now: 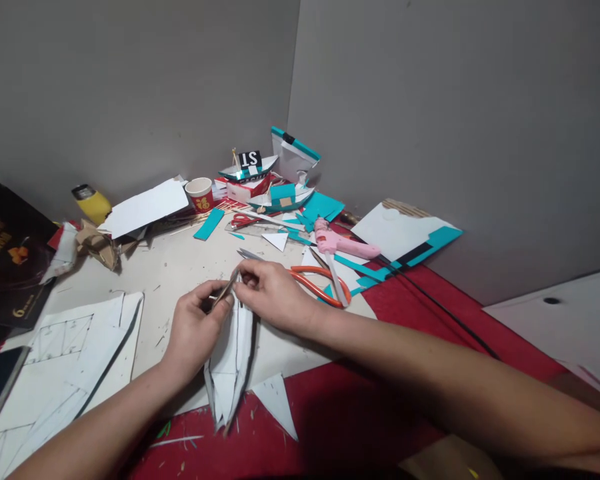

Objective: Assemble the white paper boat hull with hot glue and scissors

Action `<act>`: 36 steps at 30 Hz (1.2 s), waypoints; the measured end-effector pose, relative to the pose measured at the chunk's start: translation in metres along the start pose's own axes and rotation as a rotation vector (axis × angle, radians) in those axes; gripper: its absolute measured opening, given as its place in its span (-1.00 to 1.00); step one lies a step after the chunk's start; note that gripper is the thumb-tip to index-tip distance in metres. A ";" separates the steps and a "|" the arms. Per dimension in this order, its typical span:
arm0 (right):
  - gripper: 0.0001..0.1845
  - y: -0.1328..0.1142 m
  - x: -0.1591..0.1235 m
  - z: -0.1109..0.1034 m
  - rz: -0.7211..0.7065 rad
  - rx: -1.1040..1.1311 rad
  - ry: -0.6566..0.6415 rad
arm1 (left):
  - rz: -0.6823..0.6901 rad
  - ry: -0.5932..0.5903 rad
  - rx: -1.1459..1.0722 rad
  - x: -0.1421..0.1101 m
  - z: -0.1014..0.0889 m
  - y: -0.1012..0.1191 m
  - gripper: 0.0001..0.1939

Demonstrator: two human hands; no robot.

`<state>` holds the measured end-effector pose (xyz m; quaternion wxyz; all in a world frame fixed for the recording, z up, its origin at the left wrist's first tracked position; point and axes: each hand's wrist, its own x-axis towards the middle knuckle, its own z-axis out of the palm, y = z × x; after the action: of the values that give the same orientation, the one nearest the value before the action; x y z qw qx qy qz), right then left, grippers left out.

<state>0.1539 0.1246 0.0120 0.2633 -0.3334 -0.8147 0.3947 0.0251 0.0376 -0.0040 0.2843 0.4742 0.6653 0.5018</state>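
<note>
A long, narrow white card boat hull, with dark lines along its folds, lies lengthwise in front of me. My left hand is closed, with a thin brownish strip pinched between thumb and fingers at the hull's far end. At that same pointed tip, my right hand is closed, thumb and fingers pinching the card; the fingertips partly hide it. Orange-handled scissors lie behind and beside my right wrist. A white card triangle lies right of the hull's near end.
A pink glue gun with a black cord lies at the right. Two small model boats, a paper cup and teal card scraps are toward the back. Drawn-on sheets and a black box are left; grey walls stand behind.
</note>
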 end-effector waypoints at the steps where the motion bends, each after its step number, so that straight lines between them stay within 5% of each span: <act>1: -0.90 0.001 0.000 0.001 -0.001 0.004 -0.003 | -0.005 -0.004 -0.002 0.000 0.000 0.000 -0.89; 14: -0.86 0.009 0.001 0.007 -0.013 0.036 0.015 | -0.065 -0.051 0.019 0.004 0.001 0.001 -0.88; 20: -0.91 0.012 0.004 0.005 -0.026 0.133 0.071 | -0.088 -0.081 -0.049 0.005 -0.002 0.005 -0.71; 26: -0.87 0.010 0.007 0.000 -0.047 0.255 0.156 | -0.333 -0.028 -0.292 0.006 -0.008 0.000 -0.62; 32: -0.93 0.009 0.009 -0.001 0.071 0.338 0.125 | -0.647 -0.432 -0.736 0.004 -0.005 0.009 -0.48; 36: -0.95 0.009 0.009 -0.002 0.073 0.393 0.123 | -0.697 -0.503 -0.815 0.005 -0.005 0.010 -0.42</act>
<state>0.1525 0.1370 0.0070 0.3579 -0.3285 -0.6918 0.5343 0.0222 0.0407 0.0077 0.7404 0.1846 0.4476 0.4663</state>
